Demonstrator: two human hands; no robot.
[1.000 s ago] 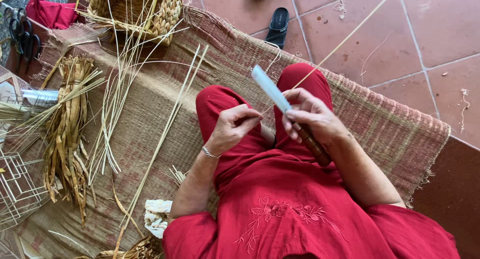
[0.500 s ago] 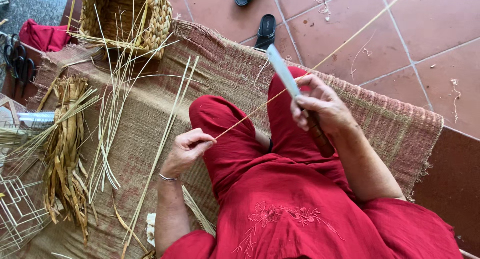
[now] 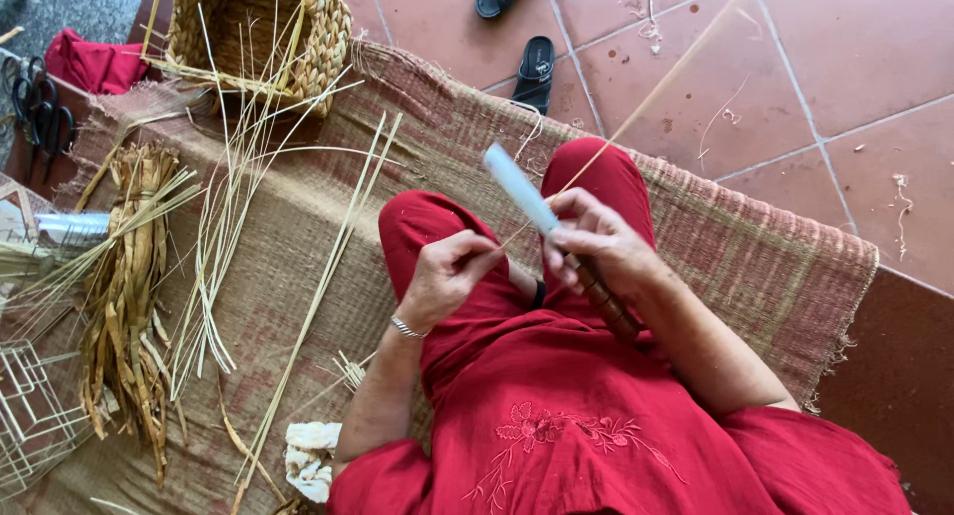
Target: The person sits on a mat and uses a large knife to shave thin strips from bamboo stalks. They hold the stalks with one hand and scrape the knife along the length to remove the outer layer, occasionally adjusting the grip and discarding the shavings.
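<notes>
wire frame: pale wire grid [image 3: 30, 416] at the mat's lower left edge, partly cut off by the picture.
scissors: dark pair [image 3: 40, 113] just off the mat's upper left corner, beside a red cloth [image 3: 94, 63].
dried leaf bundle: brown, tied bundle [image 3: 124, 296] lying lengthwise along the left side of the woven mat [image 3: 755, 247].
loose strips: pale straw strips [image 3: 234, 217] fanned over the mat between the bundle and the person's legs, some reaching up into the basket.
basket: woven basket [image 3: 263, 38] at the mat's top edge, unfinished stakes sticking out of it.
white cloth: crumpled rag [image 3: 310, 457] on the mat near its lower edge, beside the left elbow.
left hand: left hand [image 3: 447, 277] over the left thigh, fingers pinched shut on the near end of the thin strip; a metal bracelet [image 3: 405, 328] sits on the wrist.
thin strip: single straw strip [image 3: 636, 108] running taut from the left hand, under the blade, up and out over the tiled floor towards the upper right.
knife: long knife [image 3: 537, 209] with pale blade pointing up-left, dark handle tucked back along the forearm; blade lies against the strip.
right hand: right hand [image 3: 596, 247] closed around the knife handle, thumb up near the blade, over the right thigh.
sandals: two black sandals [image 3: 537, 68] on the red floor tiles beyond the mat's top edge.
</notes>
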